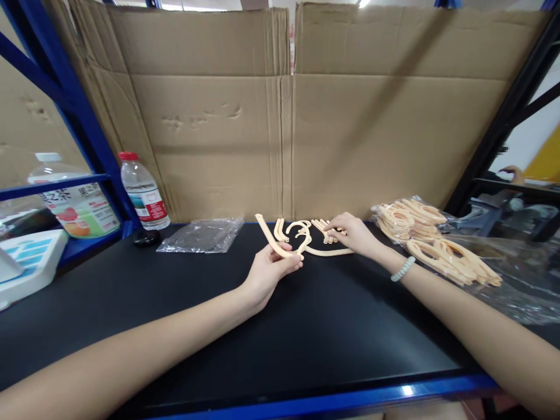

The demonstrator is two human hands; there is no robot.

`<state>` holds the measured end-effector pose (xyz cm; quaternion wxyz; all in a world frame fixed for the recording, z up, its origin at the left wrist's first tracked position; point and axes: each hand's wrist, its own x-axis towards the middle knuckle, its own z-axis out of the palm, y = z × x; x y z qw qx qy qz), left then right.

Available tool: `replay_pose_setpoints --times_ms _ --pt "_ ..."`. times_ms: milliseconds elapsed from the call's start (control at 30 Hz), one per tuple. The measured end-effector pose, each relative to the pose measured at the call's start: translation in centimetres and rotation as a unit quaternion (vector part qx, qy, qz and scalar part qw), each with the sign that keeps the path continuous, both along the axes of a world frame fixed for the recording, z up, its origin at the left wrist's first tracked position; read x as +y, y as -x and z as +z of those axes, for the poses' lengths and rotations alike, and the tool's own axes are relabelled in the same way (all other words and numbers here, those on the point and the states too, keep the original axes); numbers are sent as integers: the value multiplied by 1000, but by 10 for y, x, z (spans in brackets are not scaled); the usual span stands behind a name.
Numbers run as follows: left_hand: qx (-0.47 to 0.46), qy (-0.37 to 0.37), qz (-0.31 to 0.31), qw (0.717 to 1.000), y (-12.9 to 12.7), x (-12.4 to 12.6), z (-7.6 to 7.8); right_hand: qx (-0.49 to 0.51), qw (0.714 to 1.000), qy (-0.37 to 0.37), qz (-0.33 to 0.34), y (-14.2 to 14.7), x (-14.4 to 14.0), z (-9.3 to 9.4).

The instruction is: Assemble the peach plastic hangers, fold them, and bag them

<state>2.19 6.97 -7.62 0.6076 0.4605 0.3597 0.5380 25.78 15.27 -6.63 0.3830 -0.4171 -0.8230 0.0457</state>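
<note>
Left hand [268, 269] is pinched shut on a curved peach hanger piece [275, 240], lifted just off the black table [306, 338]. Right hand [353, 232] sits just right of it, fingers loosely curled, touching the loose pieces [326, 229] lying there. Bagged hangers [433, 242] are further right.

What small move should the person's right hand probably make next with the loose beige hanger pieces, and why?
Probably pinch one short piece and lift it toward the left hand, which grips a curved hanger arm tilted above the black table. The right hand already rests its fingertips on those pieces.
</note>
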Motion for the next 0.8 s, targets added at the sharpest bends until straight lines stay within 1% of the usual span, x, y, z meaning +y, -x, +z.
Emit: replay_pose_setpoints --times_ms 67,167,267,400,467,533,600,667,733,800 --pt "-4 9 -5 1000 0 0 1 -92 995 -16 25 -5 9 -6" --pt "-8 12 -14 1000 1 1 0 -141 989 -10 33 -5 16 -14" --pt "-13 11 -25 1000 2 3 -1 -120 992 0 36 -2 19 -17" --pt "-29 17 -34 999 3 5 -1 -76 996 0 38 1 18 -16" --pt "-36 24 -35 998 4 6 1 -6 1000 10 14 3 14 -14" --pt "-40 29 -37 998 5 6 2 121 991 48 -8 6 7 -9" --pt "-42 28 -44 998 5 6 2 257 962 90 -4 11 -3 -2" --pt "-41 25 -54 997 6 6 2 356 927 116 21 18 -16 6" --pt "-40 23 -61 997 7 7 2 425 892 148 48 26 -30 12" --pt "-42 23 -63 997 7 8 1 463 864 188 65 34 -43 17"
